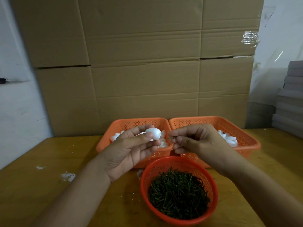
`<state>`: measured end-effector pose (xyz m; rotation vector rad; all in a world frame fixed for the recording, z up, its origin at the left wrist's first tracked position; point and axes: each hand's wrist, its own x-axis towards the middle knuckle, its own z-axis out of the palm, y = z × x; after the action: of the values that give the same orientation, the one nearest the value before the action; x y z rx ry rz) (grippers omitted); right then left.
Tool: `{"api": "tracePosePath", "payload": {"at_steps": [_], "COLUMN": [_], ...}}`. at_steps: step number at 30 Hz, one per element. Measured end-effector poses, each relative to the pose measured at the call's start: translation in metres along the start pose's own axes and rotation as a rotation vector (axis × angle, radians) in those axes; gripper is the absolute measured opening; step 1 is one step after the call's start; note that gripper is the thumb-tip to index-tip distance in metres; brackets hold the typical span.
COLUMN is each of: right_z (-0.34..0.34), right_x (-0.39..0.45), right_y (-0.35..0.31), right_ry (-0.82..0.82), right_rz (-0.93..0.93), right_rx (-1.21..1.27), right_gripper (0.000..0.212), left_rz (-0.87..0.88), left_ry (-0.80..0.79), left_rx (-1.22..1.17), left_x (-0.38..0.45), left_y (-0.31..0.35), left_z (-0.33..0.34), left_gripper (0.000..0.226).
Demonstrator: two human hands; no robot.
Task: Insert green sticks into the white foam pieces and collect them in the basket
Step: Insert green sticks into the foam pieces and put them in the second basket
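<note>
Head view: stick lined up with foam, not yet inserted.
Left hand [131, 148] gripped white egg-shaped foam piece [153, 133] above orange rectangular plastic basket [137, 122]; right hand [196, 141] pinched thin green stick [172, 137] just beside it. Next move likely needed a straight, centred push.

Your wooden table [49, 185] carries two orange baskets [105, 141] [246, 141] at centre, a round red basket [213, 185] below, and white crumbs [68, 176] at lower left.

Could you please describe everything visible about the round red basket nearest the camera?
The round red basket is a perforated, plastic-looking bowl with a smooth rim. It stands upright on the wooden table, in front of two orange rectangular baskets, and is roughly half full of short green sticks. Neither hand touches it.
</note>
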<state>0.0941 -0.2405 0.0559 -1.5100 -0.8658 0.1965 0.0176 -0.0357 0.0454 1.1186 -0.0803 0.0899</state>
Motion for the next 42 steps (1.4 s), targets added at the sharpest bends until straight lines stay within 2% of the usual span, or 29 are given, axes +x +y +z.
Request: {"api": "tracePosePath", "payload": {"at_steps": [9, 12, 16, 28, 42], "right_z": [0.004, 0.003, 0.002, 0.002, 0.009], "right_x": [0.0, -0.001, -0.001, 0.0, -0.001], "right_y": [-0.001, -0.002, -0.001, 0.004, 0.006], "right_ry": [0.07, 0.11, 0.175, 0.142, 0.12], "right_rz": [-0.063, -0.099, -0.153, -0.162, -0.159], "right_rx": [-0.039, -0.137, -0.247, -0.347, -0.31], "right_gripper": [0.007, 0.012, 0.017, 0.015, 0.012], "left_rz": [0.052, 0.065, 0.077, 0.083, 0.131], "left_ry": [0.011, 0.015, 0.025, 0.0, -0.002], "left_rx": [0.14, 0.15, 0.144, 0.129, 0.234], "left_x": [-0.002, -0.002, -0.002, -0.002, -0.005], "left_y": [-0.002, -0.003, -0.003, -0.004, -0.006], "left_z": [0.003, 0.003, 0.003, 0.004, 0.013], "left_gripper": [0.031, 0.032, 0.051, 0.029, 0.034]}}
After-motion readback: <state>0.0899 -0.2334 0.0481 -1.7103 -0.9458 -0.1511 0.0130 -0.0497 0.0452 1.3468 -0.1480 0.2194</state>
